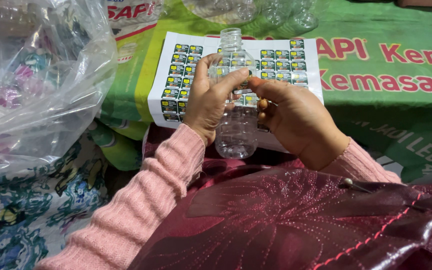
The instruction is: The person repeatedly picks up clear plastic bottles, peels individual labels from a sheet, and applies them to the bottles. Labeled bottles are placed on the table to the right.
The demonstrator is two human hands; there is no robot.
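Note:
My left hand (209, 96) grips a small clear plastic bottle (236, 130) with no cap, held upright above my lap. My right hand (296, 120) pinches a small dark-and-yellow sticker (243, 86) against the bottle's side, thumb and forefinger on it. Just behind the bottle lies a white sheet of several matching stickers (176, 75), partly hidden by my hands. Both arms wear pink ribbed sleeves.
A large clear plastic bag (36, 85) full of bottles bulges at the left. More clear bottles (286, 15) lie at the top on a green printed sack (386, 75). A maroon embroidered cloth (296, 225) covers my lap; a patterned fabric (21, 220) lies at the lower left.

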